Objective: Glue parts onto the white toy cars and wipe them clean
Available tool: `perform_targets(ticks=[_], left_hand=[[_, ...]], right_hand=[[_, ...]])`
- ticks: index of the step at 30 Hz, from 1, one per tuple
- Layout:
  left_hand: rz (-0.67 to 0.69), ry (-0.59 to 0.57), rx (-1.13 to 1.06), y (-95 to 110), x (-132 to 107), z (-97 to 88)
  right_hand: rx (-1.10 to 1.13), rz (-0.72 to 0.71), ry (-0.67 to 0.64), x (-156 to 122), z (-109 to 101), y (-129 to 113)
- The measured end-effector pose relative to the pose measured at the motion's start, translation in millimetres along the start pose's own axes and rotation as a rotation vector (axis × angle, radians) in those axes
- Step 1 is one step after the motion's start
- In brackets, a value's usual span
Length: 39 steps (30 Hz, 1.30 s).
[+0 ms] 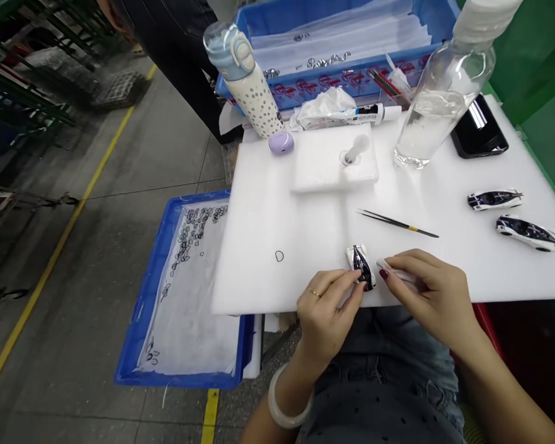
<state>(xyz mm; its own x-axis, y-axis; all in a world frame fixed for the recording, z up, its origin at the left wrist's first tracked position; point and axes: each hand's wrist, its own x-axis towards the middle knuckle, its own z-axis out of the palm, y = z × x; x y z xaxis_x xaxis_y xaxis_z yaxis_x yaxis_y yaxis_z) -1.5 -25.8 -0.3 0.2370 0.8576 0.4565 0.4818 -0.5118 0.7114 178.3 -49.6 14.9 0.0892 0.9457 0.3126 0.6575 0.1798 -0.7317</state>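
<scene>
We find the work at a handling stage on one toy car (361,266), which lies on the white surface (268,209) near its front edge, nose pointing away from the person. The left hand (326,314) pinches the near end of the car between thumb and forefinger. The right hand (432,296) is drawn narrow just beside the car on its right, fingertips over a pale strip (400,272); we cannot tell whether it is gripped or what it is. In our judgement a small part or marking is being set on the car, and any further move calls for a steady left pinch and fine fingertip placement. The tweezers (398,222) lie unused just beyond the hands. Count: three cars in all, with the other cars (494,199) lying well apart at the right. There is one pair of tweezers, one small ring (279,256) lying alone on the surface and one white block (335,161) with a peg. There are two bottles, one clear (437,98) and one dotted (254,92), plus one tube (351,115) and one phone (478,129). We also count two blue bins: a tray (155,277) at the left holding small dark pieces on a sheet, and a crate (259,18) behind.
</scene>
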Motion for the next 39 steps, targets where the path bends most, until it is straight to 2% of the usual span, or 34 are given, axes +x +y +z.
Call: perform_targets(ticks=[2, 4, 11, 16, 20, 24, 39], left_hand=[[0.064, -0.005, 0.056, -1, 0, 6.8], [0.062, -0.01, 0.08, -2, 1, 10.4], [-0.112, -0.03, -0.007, -5, 3, 6.6], [-0.162, -0.07, -0.03, -4, 5, 5.5], [-0.193, -0.052, -0.059, -2, 5, 1.7], [-0.17, -0.022, -0.029, -2, 5, -0.4], [-0.171, -0.024, 0.005, -1, 7, 1.7]], right_hand=[[-0.024, -0.012, -0.017, 1, 6, 1], [-0.05, -0.017, -0.047, 2, 8, 1], [-0.076, 0.006, -0.097, 2, 8, 2], [-0.088, 0.008, -0.09, 4, 9, 1], [-0.064, 0.06, -0.11, 5, 8, -1], [-0.065, 0.069, -0.116, 4, 7, -1], [-0.157, 0.079, -0.071, 7, 15, -4]])
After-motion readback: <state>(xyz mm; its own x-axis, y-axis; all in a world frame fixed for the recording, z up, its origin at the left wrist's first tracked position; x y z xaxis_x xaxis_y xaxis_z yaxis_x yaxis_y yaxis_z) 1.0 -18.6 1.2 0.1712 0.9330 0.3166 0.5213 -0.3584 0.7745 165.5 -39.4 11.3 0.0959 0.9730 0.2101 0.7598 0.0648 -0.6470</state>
